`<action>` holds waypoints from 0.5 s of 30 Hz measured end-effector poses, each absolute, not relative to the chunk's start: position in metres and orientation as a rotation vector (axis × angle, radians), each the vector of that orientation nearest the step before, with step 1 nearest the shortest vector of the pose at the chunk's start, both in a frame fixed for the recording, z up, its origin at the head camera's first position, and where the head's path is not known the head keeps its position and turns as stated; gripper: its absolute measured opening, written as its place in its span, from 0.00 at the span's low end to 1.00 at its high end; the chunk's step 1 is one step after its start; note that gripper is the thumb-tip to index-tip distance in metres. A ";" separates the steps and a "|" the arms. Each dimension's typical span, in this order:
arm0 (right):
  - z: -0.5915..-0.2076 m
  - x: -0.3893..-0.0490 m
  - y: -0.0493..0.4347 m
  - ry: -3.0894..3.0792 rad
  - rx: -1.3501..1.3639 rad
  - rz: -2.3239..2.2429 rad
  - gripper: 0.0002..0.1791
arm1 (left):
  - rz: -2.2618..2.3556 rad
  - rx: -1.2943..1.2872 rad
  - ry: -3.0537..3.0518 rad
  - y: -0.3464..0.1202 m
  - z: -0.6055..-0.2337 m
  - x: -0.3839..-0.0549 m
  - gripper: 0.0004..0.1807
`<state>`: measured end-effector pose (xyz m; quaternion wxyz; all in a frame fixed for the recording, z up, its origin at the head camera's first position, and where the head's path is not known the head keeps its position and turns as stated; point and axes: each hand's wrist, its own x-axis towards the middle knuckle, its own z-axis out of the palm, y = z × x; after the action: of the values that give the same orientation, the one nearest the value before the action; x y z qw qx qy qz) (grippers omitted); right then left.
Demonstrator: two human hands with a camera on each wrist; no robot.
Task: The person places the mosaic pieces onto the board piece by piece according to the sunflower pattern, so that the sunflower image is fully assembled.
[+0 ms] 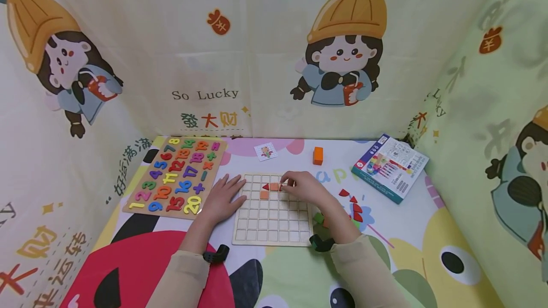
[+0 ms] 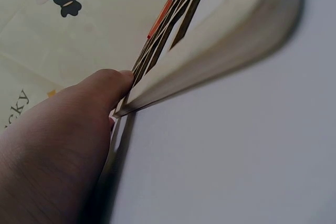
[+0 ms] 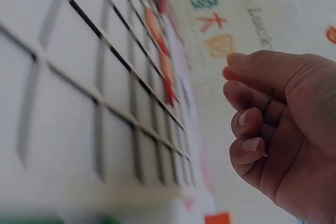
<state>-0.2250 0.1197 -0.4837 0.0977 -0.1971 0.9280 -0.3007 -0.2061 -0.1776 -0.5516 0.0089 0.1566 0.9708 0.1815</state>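
A light wooden grid board (image 1: 250, 238) lies in the middle of the table. My left hand (image 1: 222, 198) rests at its left side with fingers spread, thumb (image 2: 113, 85) on the board's edge. Over the grid's upper right, my right hand (image 1: 301, 187) has its fingers curled, thumb and index tips together; I cannot tell whether a small red piece is between them. Close by those fingertips are an orange square (image 1: 274, 186), a red triangle (image 1: 266, 187) to its left and another red triangle (image 3: 169, 93) to its right. A second orange square (image 1: 264, 195) sits one row lower.
Left of the board lies a number puzzle (image 1: 164, 182). Behind it are a picture card (image 1: 266, 151) and an orange block (image 1: 318, 156). Several red triangles (image 1: 357, 208) and a green piece (image 1: 318, 218) lie to the right, partly behind the right forearm. A box (image 1: 389, 168) stands at the back right.
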 end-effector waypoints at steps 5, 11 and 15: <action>-0.470 -0.227 0.154 2.782 -0.506 -0.910 0.13 | 0.554 0.480 3.032 -0.178 -0.552 -0.207 0.35; -0.467 -0.229 0.192 2.786 -0.411 -0.913 0.13 | 0.559 0.483 3.038 -0.178 -0.552 -0.206 0.34; -0.474 -0.229 0.215 2.758 -0.348 -0.900 0.12 | 0.555 0.489 3.036 -0.177 -0.554 -0.207 0.34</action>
<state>-0.2295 0.2154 -0.4743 0.1095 -0.1182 0.9382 -0.3062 -0.2070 -0.1772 -0.5537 0.0086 0.1566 0.9715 0.1776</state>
